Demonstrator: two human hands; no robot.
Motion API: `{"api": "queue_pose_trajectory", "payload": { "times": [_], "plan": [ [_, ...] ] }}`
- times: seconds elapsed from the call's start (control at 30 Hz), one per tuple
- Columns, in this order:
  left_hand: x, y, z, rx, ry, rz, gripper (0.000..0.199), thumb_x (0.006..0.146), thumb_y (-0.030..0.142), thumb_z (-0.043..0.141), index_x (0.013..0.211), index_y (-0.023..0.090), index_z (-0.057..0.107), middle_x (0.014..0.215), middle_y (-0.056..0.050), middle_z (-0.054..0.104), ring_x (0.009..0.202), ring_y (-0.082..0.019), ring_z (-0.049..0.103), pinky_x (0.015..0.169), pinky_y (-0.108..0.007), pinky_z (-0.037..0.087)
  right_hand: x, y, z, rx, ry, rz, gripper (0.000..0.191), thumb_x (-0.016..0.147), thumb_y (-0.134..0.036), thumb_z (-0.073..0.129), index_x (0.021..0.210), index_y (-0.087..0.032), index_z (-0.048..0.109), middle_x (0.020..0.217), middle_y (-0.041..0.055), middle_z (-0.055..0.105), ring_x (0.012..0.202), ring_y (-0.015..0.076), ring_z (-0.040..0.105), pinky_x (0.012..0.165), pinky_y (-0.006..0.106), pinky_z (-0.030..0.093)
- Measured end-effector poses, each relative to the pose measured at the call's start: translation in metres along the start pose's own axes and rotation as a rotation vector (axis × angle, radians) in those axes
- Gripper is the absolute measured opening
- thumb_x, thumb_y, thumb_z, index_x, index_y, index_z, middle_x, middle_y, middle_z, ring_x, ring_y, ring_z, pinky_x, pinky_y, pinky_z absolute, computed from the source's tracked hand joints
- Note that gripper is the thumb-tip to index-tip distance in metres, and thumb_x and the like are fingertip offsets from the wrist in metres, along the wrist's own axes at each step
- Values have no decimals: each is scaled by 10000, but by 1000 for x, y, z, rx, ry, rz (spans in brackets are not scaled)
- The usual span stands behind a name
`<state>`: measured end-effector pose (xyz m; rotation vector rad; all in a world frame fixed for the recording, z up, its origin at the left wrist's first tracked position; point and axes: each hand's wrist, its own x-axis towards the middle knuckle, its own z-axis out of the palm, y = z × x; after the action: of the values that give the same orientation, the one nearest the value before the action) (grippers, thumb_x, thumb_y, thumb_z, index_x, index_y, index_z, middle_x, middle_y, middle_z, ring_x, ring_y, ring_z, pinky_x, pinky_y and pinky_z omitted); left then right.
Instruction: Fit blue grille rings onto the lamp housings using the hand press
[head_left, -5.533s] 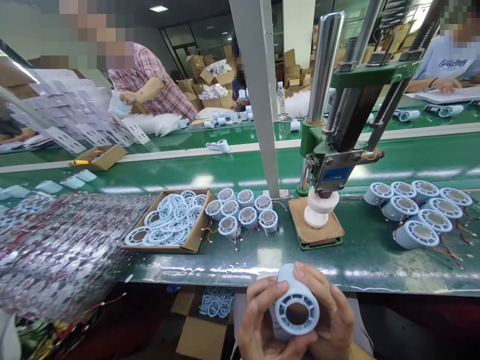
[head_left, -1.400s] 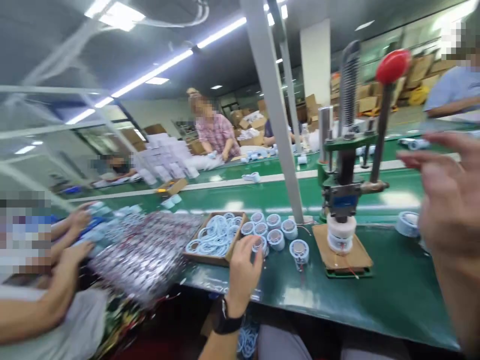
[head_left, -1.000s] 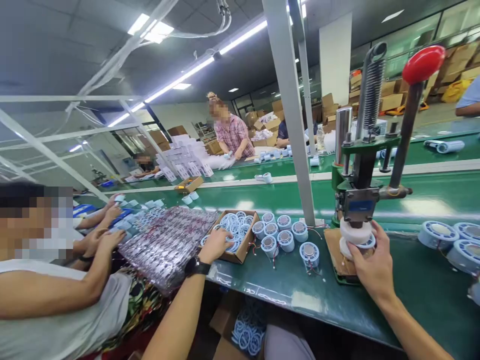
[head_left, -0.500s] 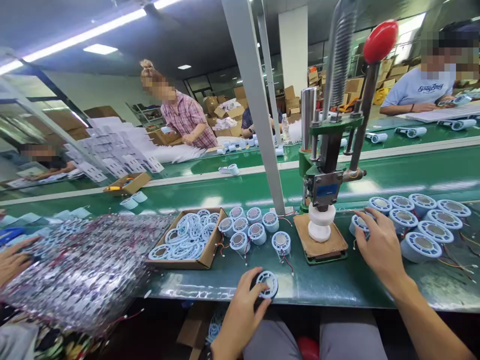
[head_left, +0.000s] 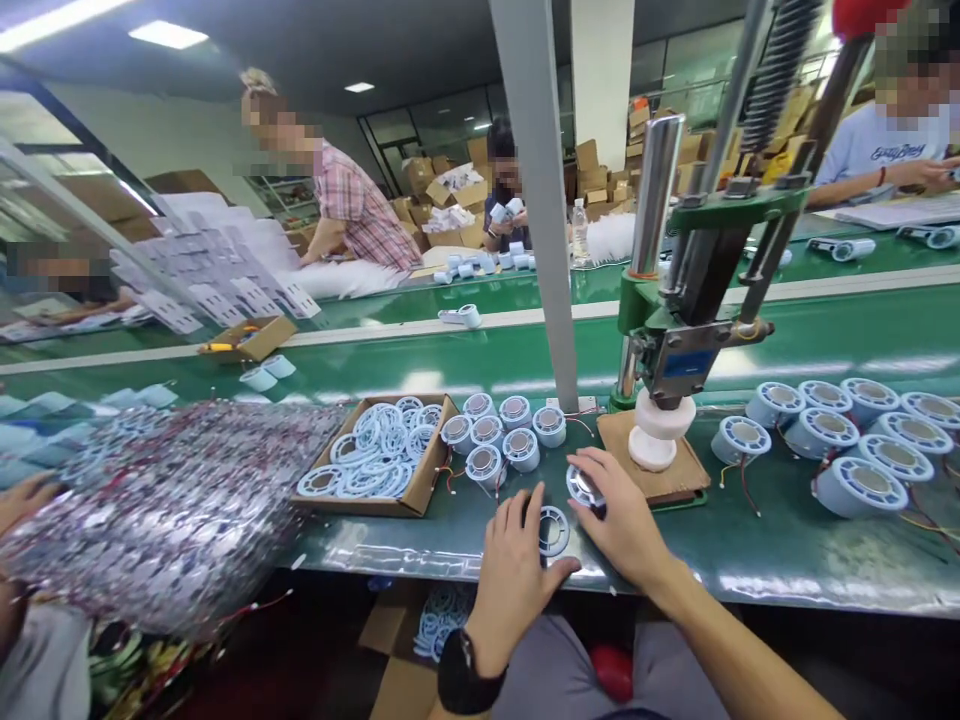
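My left hand [head_left: 517, 560] is at the bench's front edge, fingers apart, thumb stretched out. Between its thumb and fingers a light-blue slotted plastic ring [head_left: 555, 532] shows, partly covered; whether they touch it I cannot tell. Just right of it, my right hand [head_left: 619, 515] has its fingers closed round a round light-blue housing [head_left: 582, 488] with a silvery centre. Behind my hands stand several similar housings [head_left: 484, 465] with thin wires. A cardboard box [head_left: 409, 500] of light-blue rings is to their left.
A hand press [head_left: 682, 350] with white round tooling [head_left: 652, 447] stands right of centre. More wired housings [head_left: 859, 487] fill the right side. Bubble-wrapped parts [head_left: 187, 520] cover the left, near another person's hand [head_left: 30, 500]. A grey post [head_left: 544, 200] rises behind; people work across the belt.
My right hand has left the housings right of the press and come over beside my left hand. My left fingers have loosened from the ring and spread. The view has shifted.
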<state>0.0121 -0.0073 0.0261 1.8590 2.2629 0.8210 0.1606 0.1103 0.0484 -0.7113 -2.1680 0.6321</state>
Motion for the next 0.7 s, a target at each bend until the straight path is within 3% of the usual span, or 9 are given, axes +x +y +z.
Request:
{"api": "queue_pose_trajectory", "payload": {
  "times": [0.07, 0.13, 0.23, 0.3, 0.4, 0.53, 0.63, 0.7],
  "plan": [
    [1, 4, 4, 27, 49, -53, 725, 810, 281, 762, 1470, 154, 490, 1294, -187, 663, 1187, -380, 594, 999, -578, 497, -20, -1, -14, 6, -8, -9, 456, 859, -112, 579, 1295, -231, 637, 1334, 131, 636, 1240, 278, 649, 1027, 433, 583],
    [-1, 4, 5, -25, 32, -6, 745, 825, 186, 706, 1515, 207, 427, 1356, -156, 642, 1235, -352, 574, 1023, -536, 496, -39, -2, -21, 17, -5, -10, 443, 864, -129, 581, 1289, -239, 637, 1310, 123, 662, 1206, 272, 676, 989, 412, 608],
    [-6, 3, 7, -74, 39, 65, 903, 822, 164, 686, 1602, 248, 239, 1558, -147, 482, 1397, -360, 447, 1101, -544, 443, -60, -1, -19, 30, 44, 33, 501, 856, -141, 596, 1347, -239, 586, 1291, 115, 684, 1187, 263, 693, 979, 392, 618],
    [-6, 5, 11, -21, 104, 23, 924, 827, 251, 735, 1601, 208, 233, 1577, -185, 446, 1406, -406, 420, 1101, -596, 422, -67, 0, -12, 15, 99, 80, 520, 857, -172, 615, 1369, -227, 551, 1290, 119, 685, 1193, 271, 692, 983, 406, 617],
    [4, 10, 19, 48, 149, -60, 813, 832, 282, 764, 1537, 166, 375, 1494, -204, 541, 1316, -425, 495, 1043, -625, 450, -72, 2, -4, -6, 151, 128, 523, 857, -217, 648, 1367, -213, 532, 1277, 122, 694, 1190, 283, 696, 976, 418, 619],
    [18, 15, 13, -58, 148, -100, 572, 823, 181, 753, 1365, 203, 569, 1282, -136, 712, 1132, -352, 635, 966, -546, 530, -74, 4, -1, 0, 157, 158, 567, 847, -204, 670, 1390, -219, 505, 1268, 107, 719, 1163, 279, 718, 960, 400, 629],
    [15, 27, 1, -177, 224, -125, 633, 831, 212, 756, 1409, 213, 498, 1184, -111, 749, 1022, -292, 707, 898, -449, 586, -74, 5, -1, 8, 169, 162, 583, 847, -200, 671, 1402, -214, 495, 1268, 112, 727, 1140, 277, 733, 929, 387, 643],
    [9, 41, -4, -225, 244, -49, 730, 831, 261, 772, 1468, 235, 417, 1206, -103, 740, 1030, -280, 721, 896, -421, 596, -75, 5, 0, 24, 177, 149, 596, 847, -181, 655, 1418, -212, 485, 1265, 114, 732, 1128, 269, 740, 923, 381, 648]
  ]
}}
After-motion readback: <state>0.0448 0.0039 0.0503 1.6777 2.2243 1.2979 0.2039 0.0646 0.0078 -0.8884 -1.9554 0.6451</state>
